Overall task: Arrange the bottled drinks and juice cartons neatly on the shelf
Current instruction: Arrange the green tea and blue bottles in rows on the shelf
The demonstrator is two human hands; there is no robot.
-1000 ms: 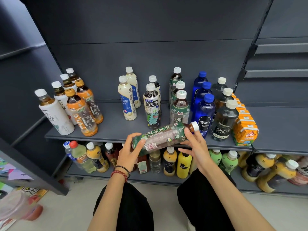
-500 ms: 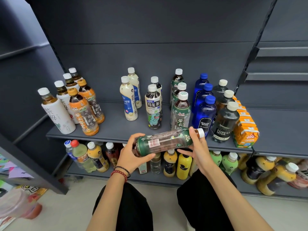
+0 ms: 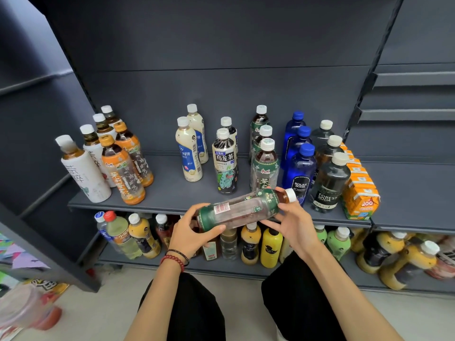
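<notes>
Shelf [image 3: 167,193], left hand [image 3: 192,235], right hand [image 3: 294,225] gripping bottle [image 3: 243,210]

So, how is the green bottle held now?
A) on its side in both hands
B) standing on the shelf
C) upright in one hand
A: the bottle lies nearly level, the left hand gripping its base end, the right hand its cap end.

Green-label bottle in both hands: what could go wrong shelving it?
The green-label bottle lies sideways between the left hand and right hand; uprighting it near the front green tea bottle and blue soda bottle might topple them. Its row's free spot sits at the shelf edge, so it could tip off.
</notes>
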